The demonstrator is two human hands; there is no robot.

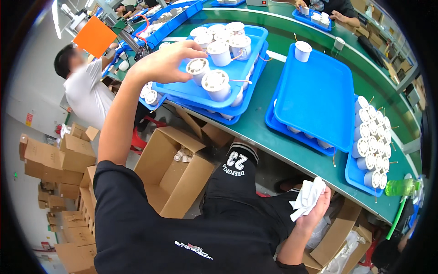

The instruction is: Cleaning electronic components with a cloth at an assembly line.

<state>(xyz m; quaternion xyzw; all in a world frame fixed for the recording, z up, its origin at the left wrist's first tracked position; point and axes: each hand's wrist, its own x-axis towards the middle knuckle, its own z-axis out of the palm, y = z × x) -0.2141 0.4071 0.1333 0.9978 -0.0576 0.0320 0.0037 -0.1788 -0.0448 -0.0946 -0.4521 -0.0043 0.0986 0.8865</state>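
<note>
My left hand reaches out over the near corner of a stack of blue trays; its fingertips touch a white plastic spool lying there among several others. Whether the fingers grip the spool I cannot tell. My right hand is low by my lap, below the table edge, closed on a crumpled white cloth. A second blue tray to the right carries one upright white spool at its far corner. More white spools lie in rows in a tray further right.
A green conveyor table curves across the view. An open cardboard box with a few white parts stands on the floor under it. Stacked cartons sit at left. Other people work at the left and far end. A green bottle lies at right.
</note>
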